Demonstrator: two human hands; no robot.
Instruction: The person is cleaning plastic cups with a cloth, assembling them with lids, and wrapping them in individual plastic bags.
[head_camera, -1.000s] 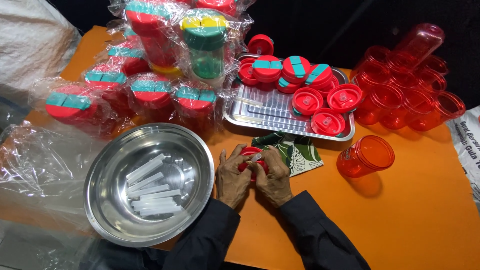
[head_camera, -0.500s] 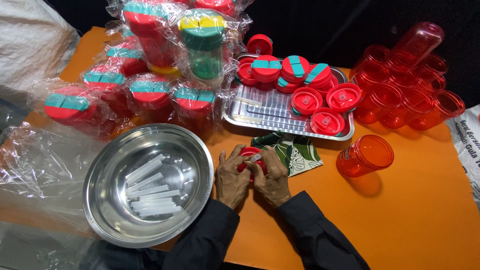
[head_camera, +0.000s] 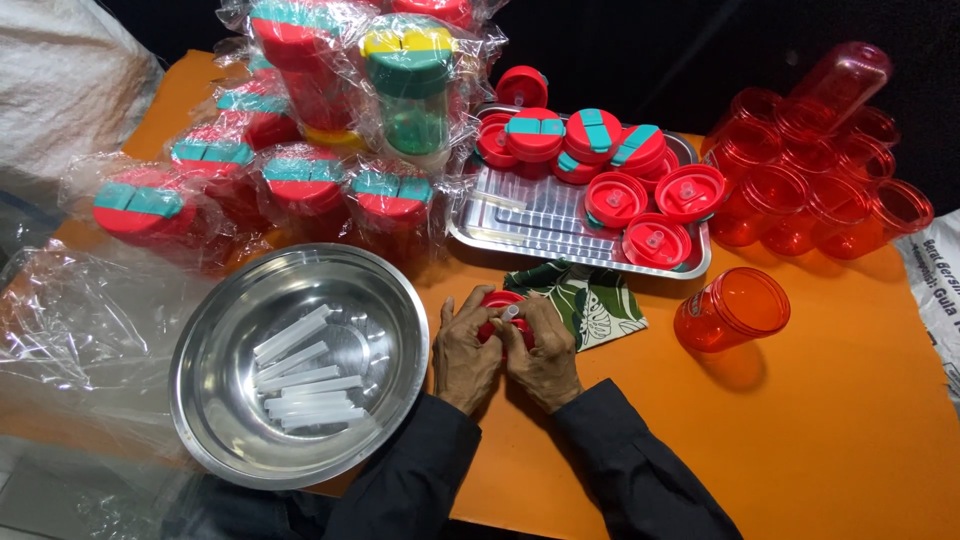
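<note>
A small red lid (head_camera: 500, 303) is grasped between the left hand (head_camera: 466, 352) and the right hand (head_camera: 545, 350), low over the orange bench (head_camera: 850, 400) near the middle of the view; the fingers of both hands are curled closed around it, and a short clear tube piece (head_camera: 511, 313) is pinched against it by the right fingers. A green patterned cloth (head_camera: 590, 300) is seen just beside the hands at 2 o'clock. A steel bowl (head_camera: 390, 300) holding clear tube pieces is placed at 9 o'clock, close to the left hand. A metal tray (head_camera: 520, 215) with red lids, some with teal flaps, lies at 12 o'clock. A single red jar (head_camera: 733, 310) is laid on its side at 3 o'clock, and a cluster of red jars (head_camera: 810, 160) is stacked farther at 2 o'clock. Jars wrapped in clear plastic (head_camera: 300, 170) are grouped at 10 o'clock.
</note>
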